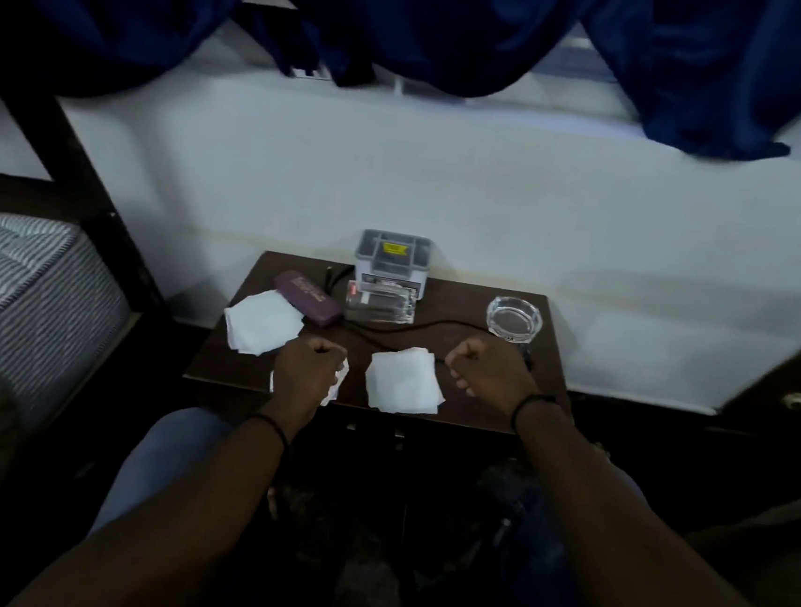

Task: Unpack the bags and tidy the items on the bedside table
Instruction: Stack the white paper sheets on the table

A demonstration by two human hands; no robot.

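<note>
**Both fists over the bedside table**

Nearest, the left hand (pixel 306 367) is curled tight around a crumpled white paper (pixel 338 381) at the near edge of the bedside table (pixel 458 397). The right hand (pixel 485 367) is clenched, holding nothing visible. Between them lies a white napkin stack (pixel 403 385); a second napkin stack (pixel 263 322) sits further left. Beyond, a purple case (pixel 308 298) runs its long axis from far-left to near-right, beside a clear box (pixel 379 302). A black cable (pixel 415 328) crosses the top. Farthest: a grey organiser (pixel 392 259) against the wall and a glass ashtray (pixel 513 318) at right.
</note>
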